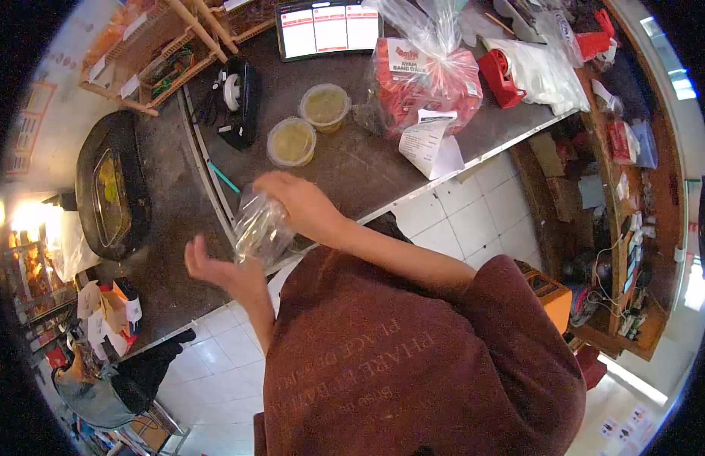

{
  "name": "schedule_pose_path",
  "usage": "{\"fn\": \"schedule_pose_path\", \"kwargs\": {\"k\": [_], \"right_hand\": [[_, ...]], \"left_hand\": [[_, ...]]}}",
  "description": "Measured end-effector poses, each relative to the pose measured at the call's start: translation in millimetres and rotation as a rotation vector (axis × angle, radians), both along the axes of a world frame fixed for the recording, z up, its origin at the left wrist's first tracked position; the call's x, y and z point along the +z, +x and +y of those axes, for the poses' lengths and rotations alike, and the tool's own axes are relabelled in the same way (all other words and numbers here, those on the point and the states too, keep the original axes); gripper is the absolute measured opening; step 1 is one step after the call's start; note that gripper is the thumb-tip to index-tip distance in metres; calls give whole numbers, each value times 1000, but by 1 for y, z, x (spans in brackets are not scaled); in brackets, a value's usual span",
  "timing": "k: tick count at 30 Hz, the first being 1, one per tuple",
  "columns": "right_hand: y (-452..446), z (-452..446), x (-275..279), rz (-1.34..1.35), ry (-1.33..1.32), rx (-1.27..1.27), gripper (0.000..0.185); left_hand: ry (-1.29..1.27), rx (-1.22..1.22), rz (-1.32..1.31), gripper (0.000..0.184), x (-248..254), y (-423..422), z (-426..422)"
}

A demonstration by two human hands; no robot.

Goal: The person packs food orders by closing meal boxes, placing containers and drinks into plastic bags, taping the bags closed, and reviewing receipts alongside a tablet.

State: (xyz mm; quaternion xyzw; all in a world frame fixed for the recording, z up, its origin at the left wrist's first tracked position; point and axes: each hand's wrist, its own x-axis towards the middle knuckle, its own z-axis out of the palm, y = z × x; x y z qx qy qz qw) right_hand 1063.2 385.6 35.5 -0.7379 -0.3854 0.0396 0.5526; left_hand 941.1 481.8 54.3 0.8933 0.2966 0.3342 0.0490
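Note:
A crumpled clear plastic bag [262, 228] lies between my two hands, over the dark counter's front edge. My right hand [295, 201] is closed on the upper part of the bag. Lower and to the left, my left hand [229, 272] has its fingers spread, with the palm side near the bag's lower end. Two round lidded tubs of yellowish contents, one [291, 142] nearer and one [325, 106] farther, stand on the counter beyond my right hand.
A red box in a tied clear bag [424, 83] with a paper receipt [428, 144] stands right of the tubs. Behind is a tablet [329, 29]. At left are a black tray [113, 186] and open cartons [109, 315]. A person [101, 395] is at lower left.

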Motion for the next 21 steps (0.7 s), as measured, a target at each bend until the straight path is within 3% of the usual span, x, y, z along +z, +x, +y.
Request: {"fn": "schedule_pose_path", "kwargs": {"k": [1,3,4,5,8,11,13,16,17,21], "right_hand": [[1,1,-5,27,-15,89,26],[4,0,-10,77,-39,262,30],[4,-6,-12,69,-36,167,33],[4,-20,-15,62,-33,68,35],[9,-81,-33,167,-80,-458,46],[33,-159,-76,-111,-327,-988,63],[45,-194,-99,-207,-510,-958,59],[58,-208,-109,535,-255,-577,49],[53,-208,-114,503,14,-559,37],[39,-211,-103,790,199,-514,29]], "left_hand": [[-74,-185,-203,51,-5,7,-6],[-277,-329,-39,35,-8,1,-1],[-378,-403,43,27,-10,-1,4],[-311,-344,-33,14,-16,0,11],[-417,-150,-111,22,-14,-15,26],[-422,-72,-70,20,-24,-35,42],[-448,-67,-44,20,-33,-41,50],[-503,-120,-34,20,-40,-37,49],[-511,-156,-50,20,-41,-34,48],[-525,-145,25,21,-33,-25,40]]}}
